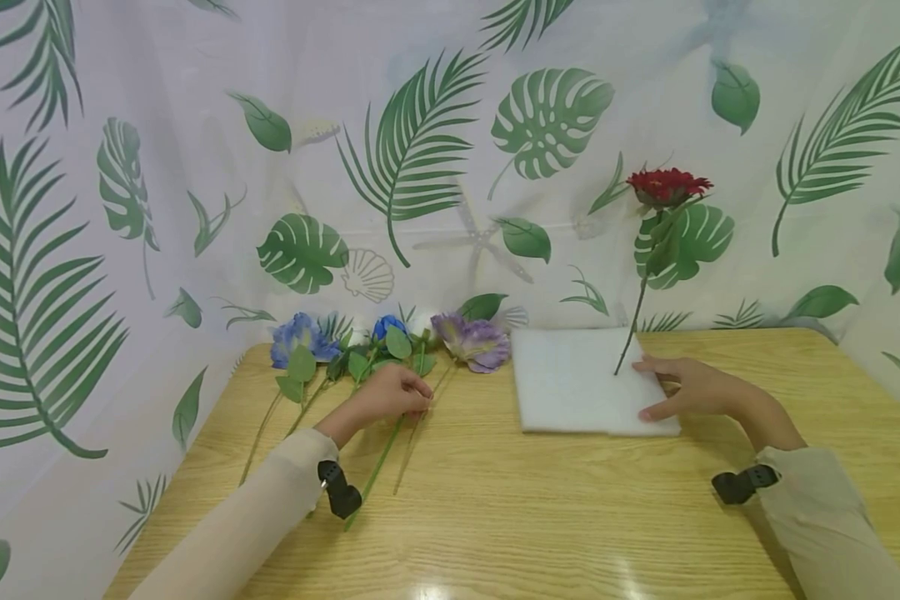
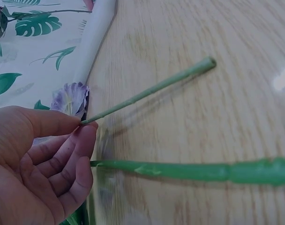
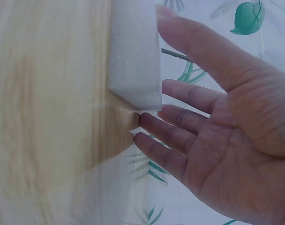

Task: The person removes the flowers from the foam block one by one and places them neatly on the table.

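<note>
My left hand [image 1: 390,393] pinches the thin stem [image 2: 147,96] of a purple artificial flower [image 1: 471,342] between thumb and forefinger. The stem's cut end is raised over the wood, with a shadow beneath. A thicker green stem [image 2: 194,171] runs by my curled lower fingers. A red artificial flower [image 1: 669,187] rises from a white foam block [image 1: 570,392], its stem leaning slightly with the lower end at the block's top. At the block's right side, my right hand [image 1: 693,390] rests thumb and forefinger on it; the other fingers stretch out past its corner.
Left of the purple flower lie a light blue flower [image 1: 300,340] and a deep blue one [image 1: 387,326], stems toward the table's front. The wooden table [image 1: 510,517] meets a leaf-printed curtain [image 1: 435,275] at the back.
</note>
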The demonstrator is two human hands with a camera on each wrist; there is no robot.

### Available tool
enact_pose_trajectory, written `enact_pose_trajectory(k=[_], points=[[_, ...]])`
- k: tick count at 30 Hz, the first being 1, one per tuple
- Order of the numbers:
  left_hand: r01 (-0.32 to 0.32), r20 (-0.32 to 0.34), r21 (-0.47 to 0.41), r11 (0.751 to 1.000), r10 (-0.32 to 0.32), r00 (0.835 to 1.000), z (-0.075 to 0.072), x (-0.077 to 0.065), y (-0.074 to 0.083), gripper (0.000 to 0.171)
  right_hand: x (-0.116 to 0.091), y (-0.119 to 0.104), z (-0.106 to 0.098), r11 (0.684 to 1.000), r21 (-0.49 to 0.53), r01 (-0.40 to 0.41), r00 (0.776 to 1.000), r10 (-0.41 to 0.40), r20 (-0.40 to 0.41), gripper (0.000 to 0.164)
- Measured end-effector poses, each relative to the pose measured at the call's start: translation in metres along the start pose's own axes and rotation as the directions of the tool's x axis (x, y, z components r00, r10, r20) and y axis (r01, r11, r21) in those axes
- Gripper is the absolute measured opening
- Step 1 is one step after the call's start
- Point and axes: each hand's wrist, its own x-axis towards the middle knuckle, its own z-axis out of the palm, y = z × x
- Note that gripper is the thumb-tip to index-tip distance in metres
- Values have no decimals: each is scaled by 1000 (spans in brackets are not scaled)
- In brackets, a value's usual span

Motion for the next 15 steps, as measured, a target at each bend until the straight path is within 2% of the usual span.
enact_pose_trajectory(k=[15], points=[[-12, 8, 12, 1000, 12, 1000, -2, -2, 1, 32, -1, -1, 0, 1000, 1, 12, 1000, -12, -10, 91]])
